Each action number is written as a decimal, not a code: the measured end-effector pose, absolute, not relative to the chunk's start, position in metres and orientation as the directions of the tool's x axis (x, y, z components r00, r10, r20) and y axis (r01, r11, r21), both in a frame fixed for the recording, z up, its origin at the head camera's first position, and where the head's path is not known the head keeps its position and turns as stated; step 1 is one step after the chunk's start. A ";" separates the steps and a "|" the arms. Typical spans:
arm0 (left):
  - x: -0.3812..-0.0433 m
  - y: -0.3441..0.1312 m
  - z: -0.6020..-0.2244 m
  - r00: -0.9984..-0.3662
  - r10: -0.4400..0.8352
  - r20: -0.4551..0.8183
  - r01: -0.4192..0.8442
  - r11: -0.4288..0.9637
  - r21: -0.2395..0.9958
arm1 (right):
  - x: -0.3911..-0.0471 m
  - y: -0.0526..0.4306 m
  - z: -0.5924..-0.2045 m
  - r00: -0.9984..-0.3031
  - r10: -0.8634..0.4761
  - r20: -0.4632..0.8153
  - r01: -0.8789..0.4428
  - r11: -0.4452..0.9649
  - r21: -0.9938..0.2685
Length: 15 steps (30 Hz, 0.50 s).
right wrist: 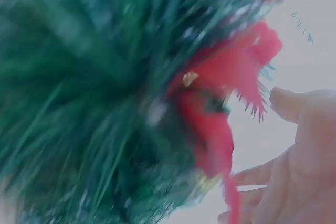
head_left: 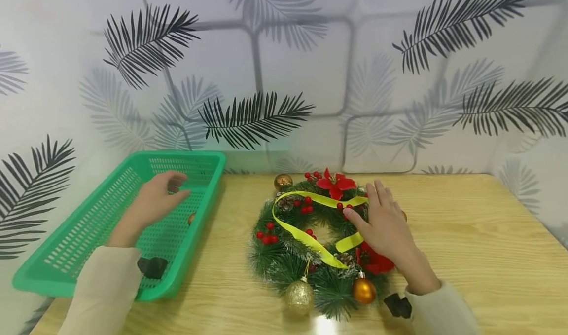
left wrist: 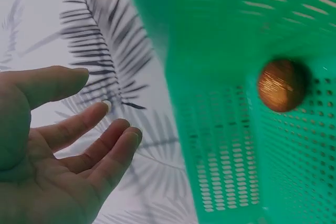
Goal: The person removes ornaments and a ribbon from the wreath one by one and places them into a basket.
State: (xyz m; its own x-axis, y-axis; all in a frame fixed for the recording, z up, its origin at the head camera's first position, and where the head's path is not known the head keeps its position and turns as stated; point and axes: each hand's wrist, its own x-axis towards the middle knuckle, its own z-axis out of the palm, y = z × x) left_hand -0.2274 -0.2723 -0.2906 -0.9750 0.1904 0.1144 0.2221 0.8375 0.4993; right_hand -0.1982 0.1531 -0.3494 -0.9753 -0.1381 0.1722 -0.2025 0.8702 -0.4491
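Note:
My left hand hovers over the green plastic basket, fingers loosely bent and nothing between them. Inside the basket lies a copper Christmas ball, partly hidden by the basket wall in the head view. On the table is a green Christmas wreath with red berries, red flowers and pinecones. A loose yellow ribbon curves across its top. My right hand, fingers extended and thumb spread, is over the wreath's right side, close to the lower red flower. The right wrist view is blurred.
At the wreath's front edge are a glittery gold ball and an orange ball. Another copper ball sits at its back left. The wooden table meets a wall with a leaf pattern.

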 end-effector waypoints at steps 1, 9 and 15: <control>-0.226 -0.268 -0.288 -0.975 0.190 0.115 0.222 0.833 0.506 | -0.197 0.152 -0.349 -0.976 -0.133 0.169 -0.197 0.873 -0.445; -0.220 -0.230 -0.268 -0.953 0.260 0.155 0.302 0.809 0.505 | -0.192 0.139 -0.345 -0.986 -0.089 0.142 -0.140 0.905 -0.402; -0.214 -0.204 -0.262 -0.938 0.314 0.148 0.345 0.797 0.496 | -0.184 0.125 -0.348 -0.997 -0.054 0.048 -0.069 0.903 -0.424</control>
State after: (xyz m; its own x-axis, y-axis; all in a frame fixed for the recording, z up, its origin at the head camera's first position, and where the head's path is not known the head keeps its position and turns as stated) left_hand -0.2138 -0.2045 -0.2625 -0.9380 0.3137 0.1476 0.3446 0.7969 0.4962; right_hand -0.1842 0.1252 -0.3481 -0.9974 -0.0539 0.0476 -0.0690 0.9032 -0.4236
